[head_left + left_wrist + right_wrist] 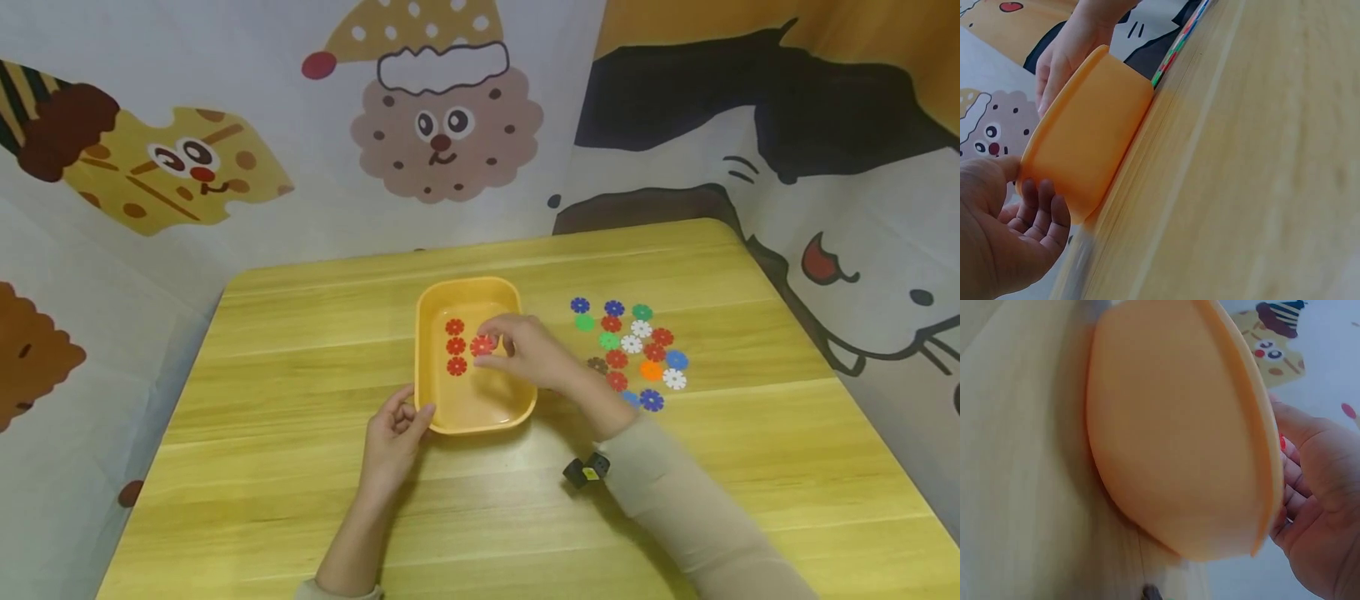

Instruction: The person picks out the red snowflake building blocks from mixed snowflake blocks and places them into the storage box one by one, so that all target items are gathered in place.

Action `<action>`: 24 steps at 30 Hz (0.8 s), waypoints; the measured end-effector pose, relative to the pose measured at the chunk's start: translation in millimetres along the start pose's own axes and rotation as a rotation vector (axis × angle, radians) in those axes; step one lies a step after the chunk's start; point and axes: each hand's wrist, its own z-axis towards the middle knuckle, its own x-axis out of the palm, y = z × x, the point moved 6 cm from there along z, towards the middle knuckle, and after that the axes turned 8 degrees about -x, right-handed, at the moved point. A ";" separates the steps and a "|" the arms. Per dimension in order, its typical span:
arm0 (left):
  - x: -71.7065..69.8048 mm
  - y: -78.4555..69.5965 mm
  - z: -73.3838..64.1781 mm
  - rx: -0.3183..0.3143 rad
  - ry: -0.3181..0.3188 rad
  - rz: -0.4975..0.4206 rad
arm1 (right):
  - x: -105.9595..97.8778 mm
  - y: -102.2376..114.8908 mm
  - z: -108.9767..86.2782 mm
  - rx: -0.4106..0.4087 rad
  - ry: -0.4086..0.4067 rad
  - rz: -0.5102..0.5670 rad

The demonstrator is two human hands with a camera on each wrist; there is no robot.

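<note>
A yellow-orange plastic tray [476, 423] with raised walls stands on the table. Three red notched snowflake discs [456, 346] lie in a column on its left side. Over the tray my right hand [528, 352] pinches another red snowflake disc [482, 346] between thumb and fingers; in the right wrist view the wall mostly hides that disc [1282, 442]. My left hand [393, 433] grips the tray's near-left corner, thumb at the rim. The left wrist view shows its fingers [1041, 215] curled against the outer wall [1091, 131].
Right of the tray, many loose snowflake discs [632, 343] in red, white, blue, green, orange and brown lie on the wooden table [300, 367]. A small black device [587, 472] sits by the right cuff. Behind the table hangs a cartoon-printed cloth [315, 225].
</note>
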 end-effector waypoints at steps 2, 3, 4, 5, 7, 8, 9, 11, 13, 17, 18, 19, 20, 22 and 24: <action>-0.2 0.8 0.0 0.002 -0.004 0.002 | 6.3 3.4 3.1 -0.016 0.019 -0.007; -0.1 1.2 0.1 0.004 -0.004 0.002 | 9.4 4.6 4.6 -0.023 0.025 -0.006; 0.1 1.5 0.1 0.005 -0.003 0.001 | 12.5 5.8 5.8 -0.029 0.032 -0.010; 0.3 1.6 0.1 0.007 -0.002 0.000 | 15.4 6.3 7.1 -0.031 0.037 -0.019; 0.5 1.5 0.2 0.009 0.002 -0.004 | 21.2 7.2 9.9 -0.032 0.053 -0.043; 0.7 1.6 0.3 0.009 0.004 -0.008 | 24.1 7.3 11.3 -0.026 0.065 -0.058; 0.7 1.3 0.2 0.011 0.006 -0.011 | 26.6 7.2 12.6 -0.019 0.076 -0.075; 0.7 1.0 0.3 0.014 0.010 -0.015 | 31.2 7.4 14.9 0.002 0.102 -0.111; 0.6 0.6 0.3 0.017 0.015 -0.020 | 35.6 7.9 17.2 0.024 0.134 -0.134; 0.7 1.4 0.3 0.017 0.016 -0.026 | 44.6 9.0 20.6 0.062 0.196 -0.151; 0.7 1.5 0.3 0.016 0.017 -0.029 | 47.4 9.0 21.1 0.069 0.214 -0.154; 0.8 1.9 0.3 0.015 0.016 -0.031 | 50.1 8.7 21.3 0.077 0.232 -0.159; 0.8 2.0 0.4 0.014 0.015 -0.033 | 52.8 8.3 21.4 0.082 0.250 -0.168; 1.0 2.0 0.5 0.013 0.016 -0.034 | 58.3 7.0 21.4 0.087 0.284 -0.190; 1.1 2.1 0.7 0.012 0.018 -0.036 | 62.5 6.2 21.1 0.089 0.309 -0.213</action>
